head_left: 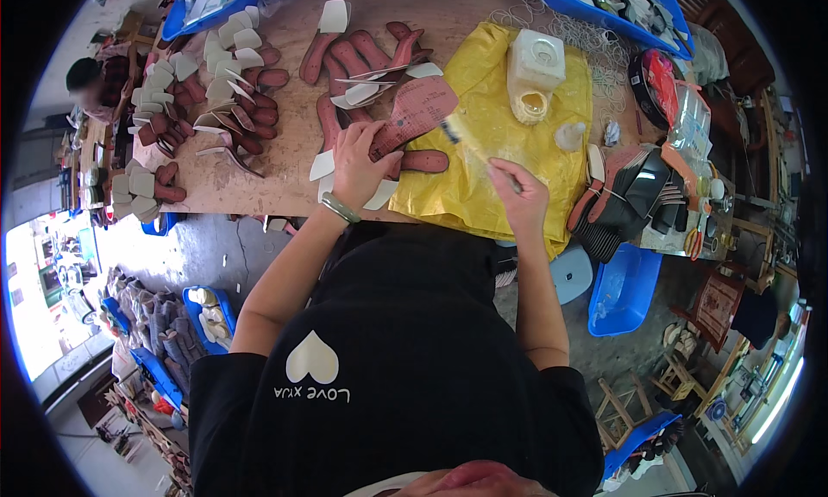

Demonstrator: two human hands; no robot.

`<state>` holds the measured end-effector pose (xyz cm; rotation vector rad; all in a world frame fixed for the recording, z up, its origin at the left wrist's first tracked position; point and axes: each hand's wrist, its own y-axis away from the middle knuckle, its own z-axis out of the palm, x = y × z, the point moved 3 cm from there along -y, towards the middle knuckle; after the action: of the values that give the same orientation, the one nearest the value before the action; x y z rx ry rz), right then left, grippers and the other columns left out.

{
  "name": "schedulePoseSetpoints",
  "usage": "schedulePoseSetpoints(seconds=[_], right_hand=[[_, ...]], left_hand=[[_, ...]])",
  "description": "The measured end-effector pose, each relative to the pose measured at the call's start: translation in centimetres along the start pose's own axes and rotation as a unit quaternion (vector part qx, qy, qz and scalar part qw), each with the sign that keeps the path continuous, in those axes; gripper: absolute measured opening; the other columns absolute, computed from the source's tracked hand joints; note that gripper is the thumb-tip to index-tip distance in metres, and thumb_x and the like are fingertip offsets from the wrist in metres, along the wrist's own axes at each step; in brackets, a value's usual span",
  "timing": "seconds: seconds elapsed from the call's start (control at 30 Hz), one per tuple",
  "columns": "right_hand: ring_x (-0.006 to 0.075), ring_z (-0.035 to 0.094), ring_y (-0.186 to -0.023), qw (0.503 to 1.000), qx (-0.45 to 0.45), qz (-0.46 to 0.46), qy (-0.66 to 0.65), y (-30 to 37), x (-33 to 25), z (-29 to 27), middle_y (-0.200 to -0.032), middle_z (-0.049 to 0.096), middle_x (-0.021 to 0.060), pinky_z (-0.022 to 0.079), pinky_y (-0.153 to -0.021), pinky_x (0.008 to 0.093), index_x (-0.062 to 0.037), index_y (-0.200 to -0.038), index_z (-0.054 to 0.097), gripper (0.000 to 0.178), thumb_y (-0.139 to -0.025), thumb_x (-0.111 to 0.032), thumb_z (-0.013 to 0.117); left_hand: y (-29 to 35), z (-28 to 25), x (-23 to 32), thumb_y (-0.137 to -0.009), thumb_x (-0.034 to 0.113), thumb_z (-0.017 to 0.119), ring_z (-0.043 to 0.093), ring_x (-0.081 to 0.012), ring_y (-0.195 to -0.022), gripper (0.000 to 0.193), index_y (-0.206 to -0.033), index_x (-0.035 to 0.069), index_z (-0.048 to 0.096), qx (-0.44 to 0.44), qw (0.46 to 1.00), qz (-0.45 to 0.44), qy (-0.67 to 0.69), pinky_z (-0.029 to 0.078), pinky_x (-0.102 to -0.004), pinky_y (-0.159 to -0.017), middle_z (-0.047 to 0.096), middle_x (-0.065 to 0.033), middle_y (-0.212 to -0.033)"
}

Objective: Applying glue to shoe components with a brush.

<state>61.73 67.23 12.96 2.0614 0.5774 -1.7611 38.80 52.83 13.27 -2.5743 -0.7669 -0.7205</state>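
My left hand (358, 162) is closed on the narrow end of a reddish-brown shoe insole (423, 107). The insole's wide end points right, over the edge of a yellow plastic sheet (483, 199). In my right hand (520, 197) is a brush (476, 150) with a pale handle. Its dark tip is close to the insole's edge; whether they touch I cannot tell. A cut-open white plastic jug (536, 55) with a yellowish, crusted mouth stands on the sheet. Under and behind my left hand lie more insoles (352, 59), some with white pieces at their ends.
Rows of insoles with white pieces (233, 96) cover the table's left part. Blue bins (634, 18) line the far edge, near tangled white string (595, 44). At right are stacked black soles (625, 199) and orange-handled scissors (693, 241). Another person (103, 78) is at far left.
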Motion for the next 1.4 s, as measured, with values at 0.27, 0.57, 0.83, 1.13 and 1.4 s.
schedulePoseSetpoints(seconds=[0.27, 0.57, 0.83, 1.13, 1.4], right_hand=[[0.0055, 0.060, -0.075, 0.996, 0.007, 0.018, 0.090, -5.6, 0.7, -3.4, -0.084, 0.070, 0.0024, 0.047, -0.068, 0.0191, -0.0001, -0.098, 0.070, 0.018, -0.083, -0.010, 0.070], [0.0042, 0.057, -0.069, 0.978, -0.128, -0.039, 0.159, -6.7, -4.1, -3.1, -0.080, 0.069, 0.0020, 0.045, -0.063, 0.0184, -0.0002, -0.096, 0.071, 0.018, -0.083, -0.013, 0.070], [0.0102, 0.062, -0.065, 0.973, -0.122, -0.109, 0.160, -6.1, -8.6, 0.0, -0.076, 0.068, 0.0056, 0.048, -0.058, 0.0245, -0.0067, -0.093, 0.072, 0.013, -0.083, -0.015, 0.070], [0.0233, 0.062, -0.060, 0.890, -0.018, -0.272, 0.366, -6.9, -7.3, 3.4, -0.070, 0.064, 0.0073, 0.048, -0.053, 0.0340, -0.0107, -0.082, 0.068, 0.006, -0.078, -0.016, 0.070], [0.0276, 0.066, -0.069, 0.902, -0.157, -0.244, 0.321, -5.1, -10.8, 8.7, -0.080, 0.068, 0.0114, 0.050, -0.060, 0.0319, -0.0101, -0.087, 0.071, 0.011, -0.081, -0.019, 0.068]], left_hand=[[0.6, -2.9, -0.7, -0.069, 0.020, 0.077, 0.051, -0.0284, -0.104, 0.053, -0.116, 0.005, 0.060, -0.062, 0.993, 0.064, 0.073, 0.042, -0.0366, -0.093, 0.055, -0.0101, -0.109], [0.5, -6.1, -1.8, -0.065, 0.018, 0.079, 0.050, -0.0289, -0.105, 0.057, -0.117, 0.006, 0.060, -0.113, 0.978, 0.147, 0.097, 0.041, -0.0380, -0.094, 0.055, -0.0109, -0.112], [0.4, -6.7, -1.4, -0.066, 0.020, 0.079, 0.050, -0.0297, -0.103, 0.057, -0.119, 0.009, 0.060, -0.095, 0.981, 0.169, -0.006, 0.042, -0.0398, -0.091, 0.056, -0.0085, -0.112], [2.8, -5.9, -1.0, -0.068, 0.022, 0.076, 0.052, -0.0259, -0.103, 0.055, -0.120, 0.012, 0.060, -0.011, 0.987, 0.131, -0.096, 0.039, -0.0385, -0.090, 0.057, -0.0050, -0.111], [3.6, -7.4, -2.8, -0.067, 0.023, 0.075, 0.051, -0.0250, -0.102, 0.057, -0.121, 0.014, 0.059, 0.030, 0.989, 0.112, -0.090, 0.039, -0.0386, -0.087, 0.056, -0.0033, -0.111]])
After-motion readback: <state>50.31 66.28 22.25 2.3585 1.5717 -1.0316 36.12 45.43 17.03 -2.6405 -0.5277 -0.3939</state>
